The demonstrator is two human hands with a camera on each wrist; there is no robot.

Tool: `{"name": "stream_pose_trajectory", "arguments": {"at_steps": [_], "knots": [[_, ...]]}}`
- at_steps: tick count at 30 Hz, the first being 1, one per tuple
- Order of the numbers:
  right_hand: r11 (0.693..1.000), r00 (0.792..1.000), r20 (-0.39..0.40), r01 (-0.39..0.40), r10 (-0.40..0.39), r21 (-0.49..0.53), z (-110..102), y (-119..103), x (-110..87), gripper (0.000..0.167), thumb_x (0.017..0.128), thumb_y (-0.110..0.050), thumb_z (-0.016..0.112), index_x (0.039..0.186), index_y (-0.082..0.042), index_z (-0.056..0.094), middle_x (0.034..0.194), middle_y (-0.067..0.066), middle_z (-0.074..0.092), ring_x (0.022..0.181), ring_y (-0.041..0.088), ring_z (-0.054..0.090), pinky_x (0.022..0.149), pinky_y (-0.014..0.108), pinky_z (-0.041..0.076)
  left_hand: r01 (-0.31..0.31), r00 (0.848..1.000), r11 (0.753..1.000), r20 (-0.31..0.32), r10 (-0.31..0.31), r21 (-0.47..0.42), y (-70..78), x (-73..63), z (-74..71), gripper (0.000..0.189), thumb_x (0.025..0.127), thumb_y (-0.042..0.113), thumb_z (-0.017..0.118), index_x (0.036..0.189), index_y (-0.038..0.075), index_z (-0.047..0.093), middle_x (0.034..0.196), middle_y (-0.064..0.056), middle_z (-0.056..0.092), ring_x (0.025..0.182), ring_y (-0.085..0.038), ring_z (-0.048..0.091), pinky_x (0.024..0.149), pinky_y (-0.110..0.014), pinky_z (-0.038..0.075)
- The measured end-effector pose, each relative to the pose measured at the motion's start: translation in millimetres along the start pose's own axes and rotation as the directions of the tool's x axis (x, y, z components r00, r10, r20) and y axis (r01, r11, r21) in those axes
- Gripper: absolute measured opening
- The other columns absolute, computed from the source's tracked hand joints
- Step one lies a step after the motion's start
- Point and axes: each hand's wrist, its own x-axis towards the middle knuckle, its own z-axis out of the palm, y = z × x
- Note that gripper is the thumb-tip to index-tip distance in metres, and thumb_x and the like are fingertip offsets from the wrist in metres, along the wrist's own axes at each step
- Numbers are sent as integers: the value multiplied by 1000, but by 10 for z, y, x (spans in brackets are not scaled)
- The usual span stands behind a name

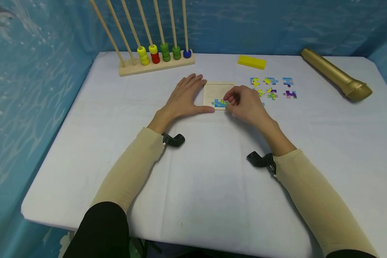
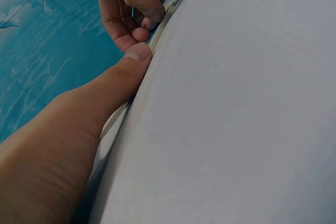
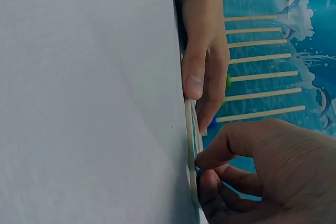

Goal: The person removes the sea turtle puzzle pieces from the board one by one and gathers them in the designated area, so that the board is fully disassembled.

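A shallow wooden puzzle tray [image 1: 217, 90] lies on the table, with joined blue and green jigsaw pieces [image 1: 217, 103] along its lower edge. My left hand [image 1: 186, 96] spreads over the tray's left side; its thumb rests along the near rim and its fingertips reach the upper left corner. Over the tray's lower right part, my right hand [image 1: 246, 105] has curled fingers, with thumb and fingertips pinching a jigsaw piece that they mostly hide. In the right wrist view, those fingertips are right at the tray's wooden rim [image 3: 190, 145].
Several loose jigsaw pieces [image 1: 290, 94] lie right of the tray, some partly behind my right hand. A bead stacker with upright rods [image 1: 158, 67] stands at the back left. Behind the pieces are a yellow block [image 1: 251, 62] and a gold microphone-shaped object [image 1: 337, 75].
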Motion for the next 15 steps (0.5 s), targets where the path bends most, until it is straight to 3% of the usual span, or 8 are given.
{"name": "stream_pose_trajectory", "arguments": {"at_steps": [15], "knots": [[1000,999,46,1,0,-21,90,16,7,26,90,-1,62,115,5,61,101,17,50,90,30,48,80,37,38,-9,1000,1000,-9,9,8,12,3,7,112,80,83,69,166,21,33,177,-1,20,165,-19,6,134,-39,-2]]}}
